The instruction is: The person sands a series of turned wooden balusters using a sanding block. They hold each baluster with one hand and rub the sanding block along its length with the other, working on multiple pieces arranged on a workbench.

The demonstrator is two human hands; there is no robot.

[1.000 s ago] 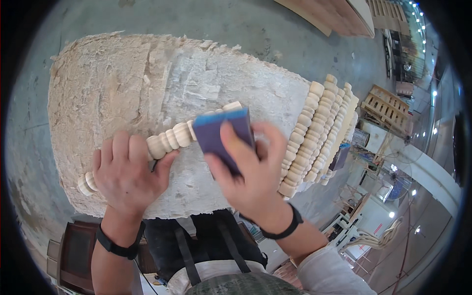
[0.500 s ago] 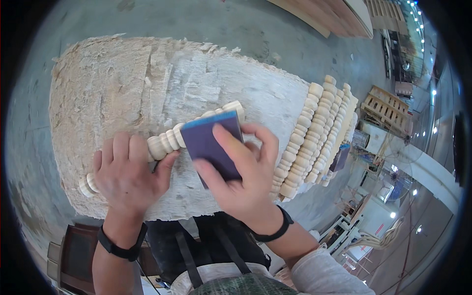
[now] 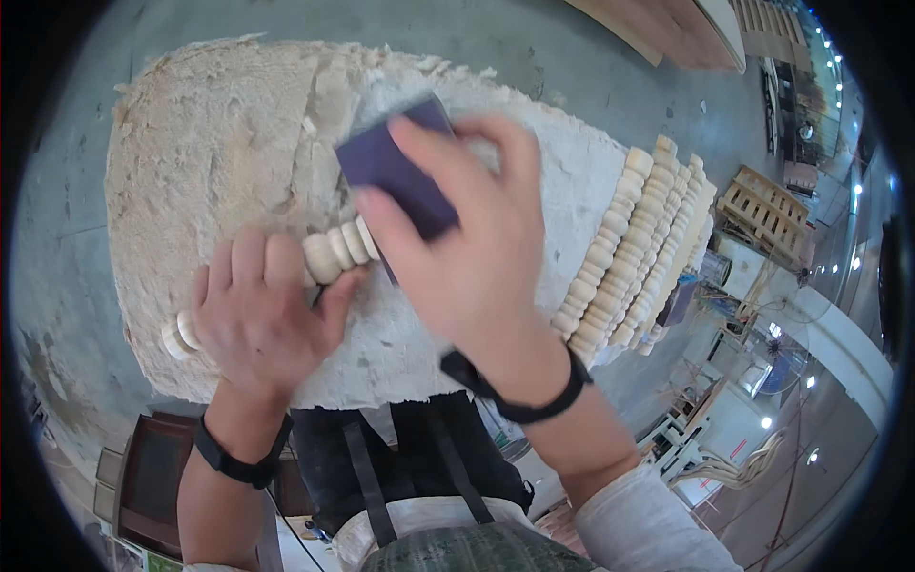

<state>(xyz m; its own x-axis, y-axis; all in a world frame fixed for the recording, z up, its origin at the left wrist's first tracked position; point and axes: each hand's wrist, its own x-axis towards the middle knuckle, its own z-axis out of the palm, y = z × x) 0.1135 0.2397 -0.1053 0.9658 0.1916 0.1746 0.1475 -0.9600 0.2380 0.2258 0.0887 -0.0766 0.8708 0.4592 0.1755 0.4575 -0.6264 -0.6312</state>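
A turned wooden spindle (image 3: pixel 335 252) with rounded beads lies slantwise on a pale, rough padded work surface (image 3: pixel 219 143). My left hand (image 3: pixel 262 310) is wrapped over the spindle near its left end, its knob end showing beyond my fingers. In my right hand (image 3: pixel 472 224) is a dark purple sanding block (image 3: pixel 396 172), gripped between thumb and fingers, slightly blurred. The block lies over the right part of the spindle and, with my hand, hides that end. Whether its face touches the wood I cannot tell.
Several similar spindles (image 3: pixel 620 253) lie side by side along the right edge of the padded surface. Beyond them a second purple block (image 3: pixel 679 300) is partly visible. A slatted wooden pallet (image 3: pixel 767 212) stands on the floor farther right. A brown framed piece (image 3: pixel 155 481) stands at lower left.
My right hand and the sanding block have moved up and away from me, and the block is tilted differently. My left hand still holds the spindle. The whole view has shifted slightly.
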